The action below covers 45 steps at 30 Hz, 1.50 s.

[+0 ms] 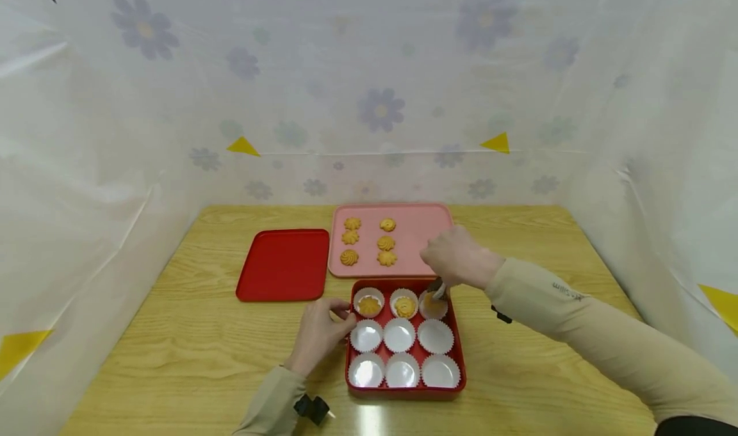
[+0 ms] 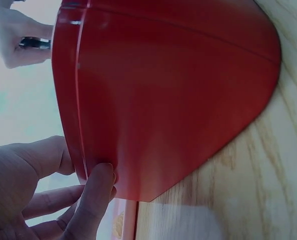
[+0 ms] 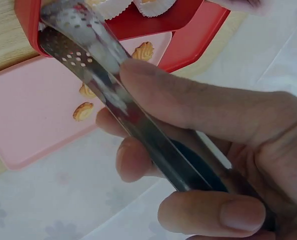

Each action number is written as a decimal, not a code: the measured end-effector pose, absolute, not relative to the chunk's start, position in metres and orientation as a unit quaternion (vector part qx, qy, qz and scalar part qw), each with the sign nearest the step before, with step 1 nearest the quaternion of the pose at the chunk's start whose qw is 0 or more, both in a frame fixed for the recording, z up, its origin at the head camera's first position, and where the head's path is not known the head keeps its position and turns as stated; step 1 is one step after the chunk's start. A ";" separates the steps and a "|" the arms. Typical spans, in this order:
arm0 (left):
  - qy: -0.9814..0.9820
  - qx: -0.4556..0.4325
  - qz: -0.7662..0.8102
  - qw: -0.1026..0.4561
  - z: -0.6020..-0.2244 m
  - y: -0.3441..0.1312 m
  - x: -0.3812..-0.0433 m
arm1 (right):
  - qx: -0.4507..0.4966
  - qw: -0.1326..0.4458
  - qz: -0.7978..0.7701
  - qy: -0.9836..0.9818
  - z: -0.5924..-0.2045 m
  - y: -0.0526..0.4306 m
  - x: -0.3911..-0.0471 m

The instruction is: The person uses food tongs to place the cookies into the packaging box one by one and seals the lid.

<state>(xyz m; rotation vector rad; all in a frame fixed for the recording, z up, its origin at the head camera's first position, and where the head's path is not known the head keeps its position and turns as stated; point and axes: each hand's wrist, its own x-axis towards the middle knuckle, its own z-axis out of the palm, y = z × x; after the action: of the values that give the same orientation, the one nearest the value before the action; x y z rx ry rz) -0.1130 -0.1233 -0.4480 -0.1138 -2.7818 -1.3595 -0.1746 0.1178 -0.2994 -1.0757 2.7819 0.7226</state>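
Note:
A red box (image 1: 406,392) holds white paper cups (image 1: 435,337) in rows. Two cups of its back row contain golden cookies (image 1: 369,306). My right hand (image 1: 458,257) grips metal tongs (image 3: 153,140) with perforated heads, thumb on one arm and fingers round the other. The tong tips reach down into the back right cup, where another cookie (image 1: 431,304) shows. My left hand (image 1: 320,332) holds the box's left side by the rim, one finger (image 2: 96,192) against the outer wall in the left wrist view.
Behind the box lies a pink tray (image 1: 423,231) with several cookies (image 1: 386,242) in two columns. A red tray (image 1: 282,266) stands left of it on the wooden table (image 1: 202,340). Flower-patterned sheeting (image 1: 323,71) encloses the back and sides.

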 end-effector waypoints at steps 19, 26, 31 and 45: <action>-0.898 -0.048 -0.436 0.031 -0.449 -0.123 -0.112 | -0.383 -0.218 0.213 0.872 -0.339 0.136 -0.136; -0.897 -0.038 -0.439 0.023 -0.446 -0.123 -0.113 | -0.394 -0.183 0.186 0.881 -0.340 0.144 -0.127; -0.896 -0.038 -0.442 0.022 -0.445 -0.124 -0.114 | -0.397 -0.175 0.170 0.885 -0.337 0.147 -0.128; -0.898 -0.032 -0.439 0.012 -0.446 -0.123 -0.112 | -0.404 -0.184 0.160 0.882 -0.334 0.146 -0.128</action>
<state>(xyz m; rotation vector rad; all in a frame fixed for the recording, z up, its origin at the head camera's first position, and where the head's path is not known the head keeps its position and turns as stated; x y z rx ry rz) -0.1117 -0.1231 -0.4462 -0.0998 -2.7984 -1.3685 -0.1281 0.1455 -0.3338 -1.4445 3.1501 0.5707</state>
